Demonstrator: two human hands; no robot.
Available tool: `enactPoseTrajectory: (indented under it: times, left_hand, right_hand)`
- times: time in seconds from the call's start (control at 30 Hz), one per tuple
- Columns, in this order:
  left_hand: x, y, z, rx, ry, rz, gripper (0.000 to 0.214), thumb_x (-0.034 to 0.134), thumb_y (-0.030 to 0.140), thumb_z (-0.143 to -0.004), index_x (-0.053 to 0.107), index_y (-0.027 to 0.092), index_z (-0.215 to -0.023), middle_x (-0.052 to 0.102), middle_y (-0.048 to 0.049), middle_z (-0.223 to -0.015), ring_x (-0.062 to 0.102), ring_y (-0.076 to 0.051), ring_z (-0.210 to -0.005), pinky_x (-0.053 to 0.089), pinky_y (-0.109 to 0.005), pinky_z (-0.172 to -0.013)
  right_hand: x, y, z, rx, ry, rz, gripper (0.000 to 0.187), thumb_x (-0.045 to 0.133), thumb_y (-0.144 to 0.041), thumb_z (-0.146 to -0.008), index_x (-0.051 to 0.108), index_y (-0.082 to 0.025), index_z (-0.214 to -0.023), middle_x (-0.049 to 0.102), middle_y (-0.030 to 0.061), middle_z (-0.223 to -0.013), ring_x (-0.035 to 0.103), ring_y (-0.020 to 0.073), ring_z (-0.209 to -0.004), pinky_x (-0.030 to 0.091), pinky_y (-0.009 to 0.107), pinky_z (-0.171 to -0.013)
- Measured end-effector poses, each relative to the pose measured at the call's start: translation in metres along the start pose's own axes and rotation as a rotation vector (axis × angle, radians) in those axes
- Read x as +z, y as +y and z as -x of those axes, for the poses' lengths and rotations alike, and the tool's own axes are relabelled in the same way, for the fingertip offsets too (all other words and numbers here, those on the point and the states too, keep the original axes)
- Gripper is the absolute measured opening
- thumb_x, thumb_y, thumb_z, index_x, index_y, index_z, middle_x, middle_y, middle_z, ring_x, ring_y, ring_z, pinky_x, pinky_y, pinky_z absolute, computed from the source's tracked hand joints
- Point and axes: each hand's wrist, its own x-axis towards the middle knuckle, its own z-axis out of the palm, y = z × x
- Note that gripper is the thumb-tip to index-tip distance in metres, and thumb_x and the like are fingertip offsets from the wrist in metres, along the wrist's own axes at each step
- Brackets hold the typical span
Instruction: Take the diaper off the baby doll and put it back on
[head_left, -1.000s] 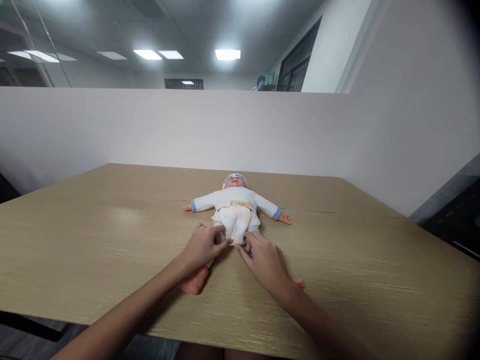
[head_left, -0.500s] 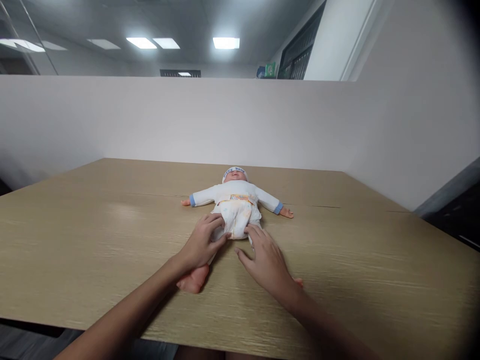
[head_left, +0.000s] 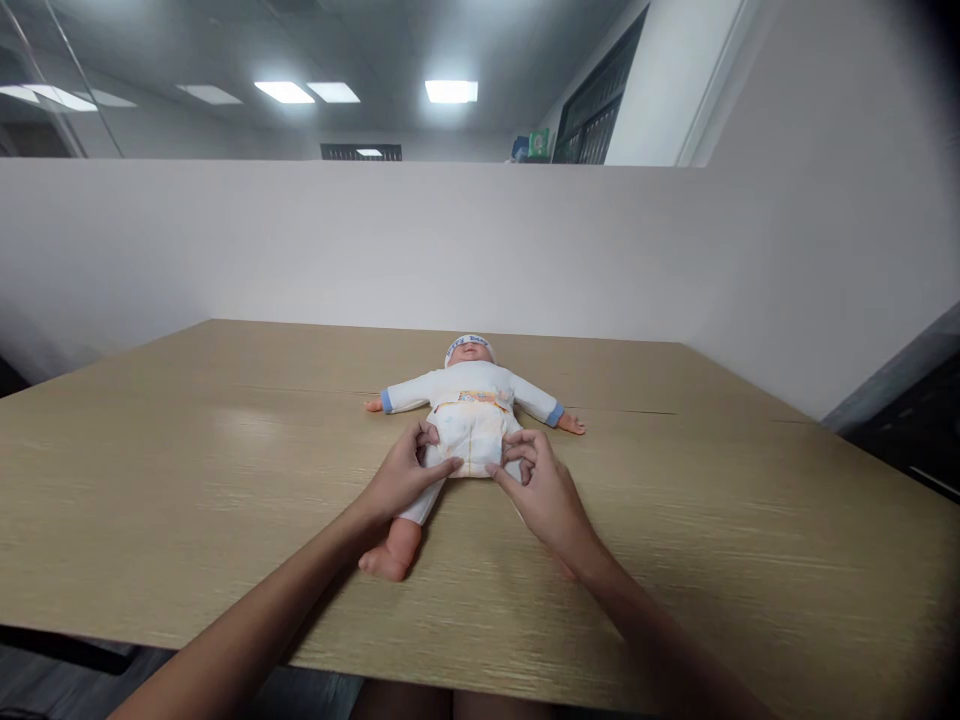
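Note:
A baby doll (head_left: 469, 385) in a white top with blue cuffs and a white cap lies on its back on the wooden table (head_left: 187, 470), arms spread. It wears a white diaper (head_left: 471, 442). My left hand (head_left: 405, 475) pinches the diaper's left leg edge. My right hand (head_left: 544, 490) pinches the diaper's right leg edge, fingers curled. The doll's left leg and bare foot (head_left: 386, 560) show beside my left wrist; its other leg is hidden under my right hand.
A white partition wall (head_left: 300, 250) stands along the table's far edge and the right side. The table's near edge runs below my forearms. Ceiling lights and a dark doorway show beyond the partition.
Both hands have moved up the doll from the crotch to the diaper's leg edges. My right hand went from flat on the table to pinching the diaper.

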Motion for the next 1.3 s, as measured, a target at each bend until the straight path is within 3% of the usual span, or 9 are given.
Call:
enactPoseTrajectory:
  times: [0.2,0.4,0.6,0.7,0.83,0.93,1.07,1.3]
  left_hand:
    - [0.0,-0.001,0.002,-0.147,0.087,0.068,0.06,0.094,0.047,-0.069,0.056,0.022,-0.109,0.067,-0.0022,-0.101,0.064,-0.021,-0.096,0.049,-0.033,-0.089]
    - [-0.009,0.015,0.0,-0.126,-0.127,-0.102,0.041,0.082,0.054,-0.082,0.073,0.019,-0.102,0.074,-0.0045,-0.101,0.066,-0.025,-0.096,0.048,-0.034,-0.085]
    - [-0.018,0.017,-0.01,-0.287,-0.229,0.131,0.053,0.083,0.061,-0.079,0.077,0.018,-0.109,0.078,-0.0098,-0.104,0.069,-0.03,-0.098,0.054,-0.038,-0.081]
    - [-0.019,0.015,-0.009,-0.249,-0.251,0.091,0.051,0.082,0.058,-0.083,0.075,0.02,-0.117,0.077,-0.0098,-0.115,0.068,-0.031,-0.108,0.054,-0.04,-0.091]
    - [-0.017,0.013,-0.006,-0.099,-0.261,-0.119,0.043,0.082,0.052,-0.085,0.075,0.023,-0.115,0.077,-0.0067,-0.114,0.066,-0.031,-0.109,0.053,-0.043,-0.097]
    - [-0.012,0.009,-0.007,-0.033,-0.22,-0.204,0.036,0.082,0.05,-0.084,0.078,0.024,-0.109,0.077,-0.0063,-0.109,0.065,-0.032,-0.107,0.052,-0.045,-0.099]
    - [-0.006,0.004,-0.009,-0.022,-0.165,-0.23,0.024,0.083,0.044,-0.083,0.079,0.025,-0.098,0.077,-0.0059,-0.103,0.065,-0.033,-0.106,0.051,-0.047,-0.101]
    - [-0.008,0.002,-0.008,-0.089,-0.179,-0.102,0.024,0.081,0.047,-0.087,0.079,0.024,-0.091,0.077,-0.0063,-0.102,0.067,-0.034,-0.113,0.052,-0.049,-0.107]
  right_hand:
    - [-0.014,0.002,-0.004,0.041,-0.068,-0.07,0.029,0.076,-0.047,-0.086,0.068,-0.026,-0.103,0.082,0.005,-0.107,0.074,0.026,-0.096,0.05,0.037,-0.083]
    - [-0.015,-0.013,-0.007,0.005,-0.158,0.112,0.025,0.072,-0.047,-0.089,0.078,-0.025,-0.098,0.084,0.007,-0.103,0.074,0.0309,-0.101,0.051,0.04,-0.085]
    - [-0.016,-0.021,-0.013,0.057,-0.207,0.046,0.025,0.072,-0.049,-0.09,0.075,-0.024,-0.089,0.083,0.0041,-0.093,0.075,0.0261,-0.089,0.051,0.036,-0.081]
    - [-0.02,-0.018,-0.008,0.076,-0.179,0.052,0.025,0.072,-0.049,-0.091,0.077,-0.025,-0.096,0.083,0.0037,-0.097,0.073,0.0248,-0.087,0.051,0.036,-0.079]
    - [-0.025,-0.014,-0.001,0.121,-0.174,0.004,0.027,0.073,-0.049,-0.091,0.077,-0.027,-0.106,0.082,0.0024,-0.1,0.07,0.0228,-0.08,0.05,0.036,-0.073]
    - [-0.023,-0.018,-0.004,0.06,-0.191,0.084,0.02,0.073,-0.048,-0.092,0.075,-0.028,-0.092,0.078,0.0012,-0.088,0.066,0.0236,-0.08,0.048,0.037,-0.075]
    - [-0.014,-0.022,-0.013,-0.055,-0.225,0.208,0.032,0.073,-0.047,-0.094,0.064,-0.026,-0.072,0.071,0.001,-0.08,0.062,0.0244,-0.083,0.045,0.038,-0.079]
    - [-0.016,-0.008,-0.018,0.028,-0.267,0.048,0.034,0.073,-0.052,-0.093,0.065,-0.025,-0.074,0.064,-0.0019,-0.077,0.055,0.0199,-0.074,0.041,0.033,-0.069]
